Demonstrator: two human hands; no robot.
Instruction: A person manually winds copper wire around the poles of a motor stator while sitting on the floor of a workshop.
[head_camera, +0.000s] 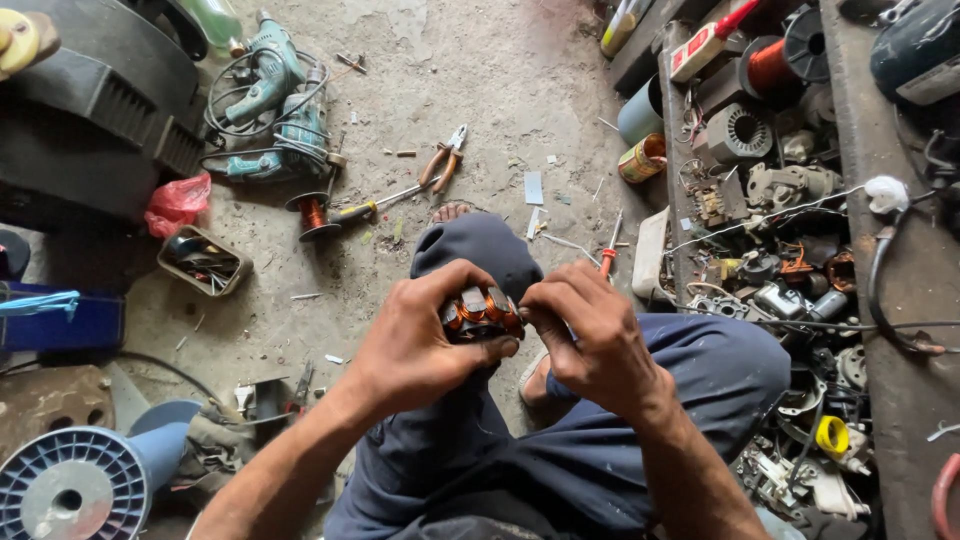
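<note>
Tray (176, 262) w/ small tools on floor; L hand (415, 340) & R hand (590, 335) fingers clamped on copper-wound stator (480, 308).

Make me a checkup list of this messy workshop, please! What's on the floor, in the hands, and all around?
Surface: bare, dusty concrete floor, littered with small scraps.
Job's things: a small wound motor part with copper coils, held over the knees.
Clutter: pliers, a screwdriver, a copper wire spool, two teal power drills, a tray of bits.
Grips: left hand wraps the part; right hand pinches its edge.
Cables: drill cords coiled on the floor; a black cable and a white wire across the parts.
Surroundings: low shelf heaped with motor parts, a blue plastic spool, a red bag.
</note>
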